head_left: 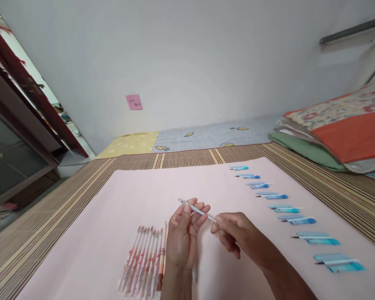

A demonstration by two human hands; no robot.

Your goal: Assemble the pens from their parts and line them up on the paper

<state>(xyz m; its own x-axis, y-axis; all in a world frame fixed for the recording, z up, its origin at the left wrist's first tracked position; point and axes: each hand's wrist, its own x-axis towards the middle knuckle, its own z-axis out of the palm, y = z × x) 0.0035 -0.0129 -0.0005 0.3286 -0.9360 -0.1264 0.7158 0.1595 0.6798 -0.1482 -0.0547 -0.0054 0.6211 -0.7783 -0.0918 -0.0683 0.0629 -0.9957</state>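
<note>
A slim whitish pen is held slantwise above the pink sheet. My left hand, palm up, pinches it near its far tip between thumb and fingers. My right hand grips the near end with thumb and forefinger, its other fingers curled. Left of my left wrist lies a row of several pens with clear and pinkish patterned barrels, and a peach-brown pen beside them. A pale stick-like thing shows partly behind my left wrist.
Down the right of the sheet runs a column of several blue pen-part sets, each with a cap, barrel and thin refill. A striped mat lies beneath. Folded bedding is at the right; a pink note is on the wall.
</note>
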